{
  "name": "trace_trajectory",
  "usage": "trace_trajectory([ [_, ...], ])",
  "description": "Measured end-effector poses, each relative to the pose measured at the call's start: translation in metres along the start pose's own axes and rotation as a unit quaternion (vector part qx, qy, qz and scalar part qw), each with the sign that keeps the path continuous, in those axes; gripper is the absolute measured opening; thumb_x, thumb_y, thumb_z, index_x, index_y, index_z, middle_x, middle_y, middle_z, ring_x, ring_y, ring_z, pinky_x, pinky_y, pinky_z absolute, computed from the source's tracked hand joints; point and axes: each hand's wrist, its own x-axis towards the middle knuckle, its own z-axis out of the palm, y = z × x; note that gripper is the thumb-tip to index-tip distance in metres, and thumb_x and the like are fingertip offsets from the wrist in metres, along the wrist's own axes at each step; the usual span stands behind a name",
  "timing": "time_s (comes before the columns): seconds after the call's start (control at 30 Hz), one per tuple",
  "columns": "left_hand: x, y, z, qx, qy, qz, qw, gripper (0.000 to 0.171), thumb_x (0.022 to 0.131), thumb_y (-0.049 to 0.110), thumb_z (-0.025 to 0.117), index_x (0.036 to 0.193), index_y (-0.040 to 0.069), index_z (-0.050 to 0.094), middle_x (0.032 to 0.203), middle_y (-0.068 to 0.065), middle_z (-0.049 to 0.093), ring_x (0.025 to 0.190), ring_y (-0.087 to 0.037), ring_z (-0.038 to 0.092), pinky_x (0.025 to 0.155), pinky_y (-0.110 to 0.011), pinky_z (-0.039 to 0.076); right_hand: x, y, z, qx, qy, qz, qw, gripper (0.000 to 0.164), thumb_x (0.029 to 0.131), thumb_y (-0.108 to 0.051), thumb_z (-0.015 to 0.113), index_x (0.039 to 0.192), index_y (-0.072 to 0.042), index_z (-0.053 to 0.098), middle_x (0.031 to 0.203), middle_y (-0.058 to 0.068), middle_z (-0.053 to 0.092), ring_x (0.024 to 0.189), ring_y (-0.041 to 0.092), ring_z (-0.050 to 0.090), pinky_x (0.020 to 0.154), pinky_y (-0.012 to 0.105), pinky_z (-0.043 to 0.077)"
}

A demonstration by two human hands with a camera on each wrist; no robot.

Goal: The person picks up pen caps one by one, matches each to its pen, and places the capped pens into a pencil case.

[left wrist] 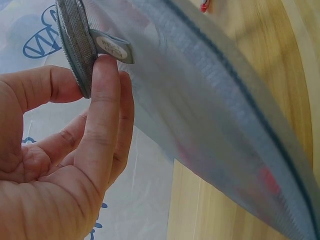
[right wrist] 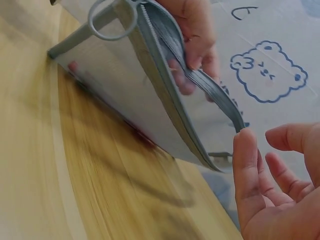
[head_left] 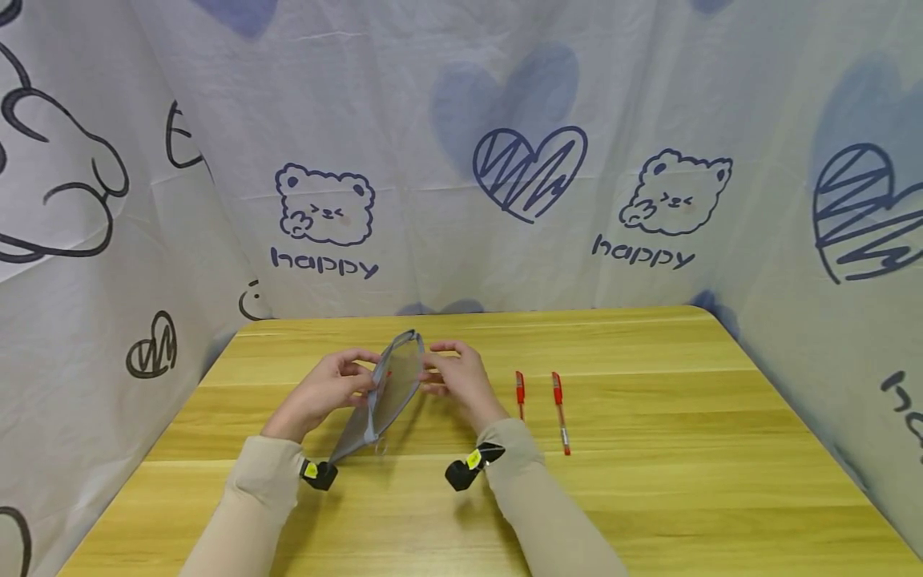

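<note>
A grey translucent zip pouch [head_left: 398, 391] is held up on a slant above the table, its zipped mouth spread apart. My left hand [head_left: 324, 393] pinches one zipper edge between thumb and forefinger, beside a small fabric tab [left wrist: 112, 47]. At the far end of the mouth, my right hand [head_left: 461, 381] touches the edge with a fingertip; its thumb stands apart in the right wrist view. A round ring [right wrist: 109, 38] hangs at the zipper's near end. Blurred red shapes [left wrist: 270, 180] show through the pouch's side; what they are is unclear.
Two red-capped pens [head_left: 520, 391] [head_left: 558, 393] lie on the wooden table [head_left: 685, 449] right of my right hand, the nearer one partly behind my sleeve. A white printed cloth [head_left: 433, 240] hangs behind the table and along both sides.
</note>
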Motion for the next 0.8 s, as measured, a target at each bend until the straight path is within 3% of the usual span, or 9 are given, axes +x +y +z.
trace_trajectory([
  [0.13,0.000,0.000,0.000,-0.002,-0.003,0.001,1.0000,0.042,0.106,0.008,0.057,0.147,-0.002,0.054,0.118,-0.018,0.070,0.098,-0.017,0.070,0.085,-0.036,0.062,-0.001,0.000,-0.012,0.004,0.000,0.000,1.000,0.031,0.102,-0.008,0.068,0.132,-0.003,0.063,0.112,0.018,0.073,0.079,0.016,0.075,0.066,0.024,0.063],
  [0.3,0.000,0.001,0.001,-0.002,-0.004,0.000,1.0000,0.044,0.105,0.007,0.057,0.148,-0.002,0.053,0.119,-0.020,0.068,0.097,-0.018,0.069,0.086,-0.038,0.062,-0.008,-0.005,-0.024,-0.012,-0.002,-0.003,1.000,0.031,0.102,-0.008,0.068,0.132,-0.003,0.063,0.104,0.009,0.071,0.083,0.018,0.076,0.068,0.024,0.064],
  [0.53,0.000,0.000,0.001,-0.003,-0.004,0.001,1.0000,0.044,0.105,0.006,0.057,0.148,-0.003,0.053,0.120,-0.021,0.066,0.097,-0.018,0.068,0.086,-0.039,0.062,-0.014,-0.005,-0.042,-0.039,-0.010,0.005,0.999,0.030,0.104,-0.010,0.068,0.133,-0.004,0.063,0.115,0.016,0.071,0.088,0.019,0.076,0.071,0.025,0.064],
  [0.8,-0.001,0.001,0.001,-0.004,-0.004,-0.002,1.0000,0.044,0.105,0.007,0.058,0.148,-0.002,0.053,0.121,-0.019,0.066,0.099,-0.018,0.069,0.087,-0.039,0.062,-0.016,-0.003,-0.059,-0.064,-0.016,0.010,0.998,0.030,0.105,-0.008,0.067,0.134,-0.004,0.062,0.114,0.015,0.069,0.092,0.020,0.074,0.071,0.024,0.063],
])
